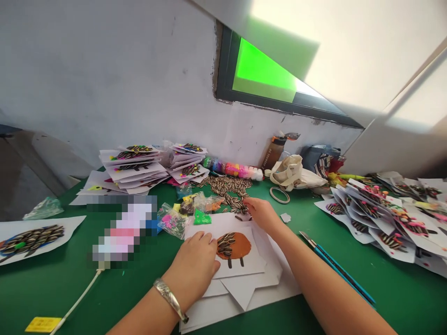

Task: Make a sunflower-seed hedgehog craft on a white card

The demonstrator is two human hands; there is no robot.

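My left hand (197,256), with a silver bangle at the wrist, lies with fingers stretched over the left edge of a white sheet (256,269). On that sheet is a brown oval (240,245) of what looks like clay, with two dark short legs below. Striped sunflower seeds (226,245) cover its left part in overlapping rows. Above the sheet, my right hand (261,214) has its fingers bent together at the near edge of a loose pile of sunflower seeds (228,187). What its fingertips hold is too small to make out. More white paper lies beneath the sheet.
Stacks of seed pictures stand at the back left (136,170) and right (380,214). Small clay bags (172,221) lie left of the seeds. A tape roll (279,195), a cloth bag (296,172), a bottle (272,153) and blue-handled tools (344,270) are rightward. A blurred-out object (122,237) is left.
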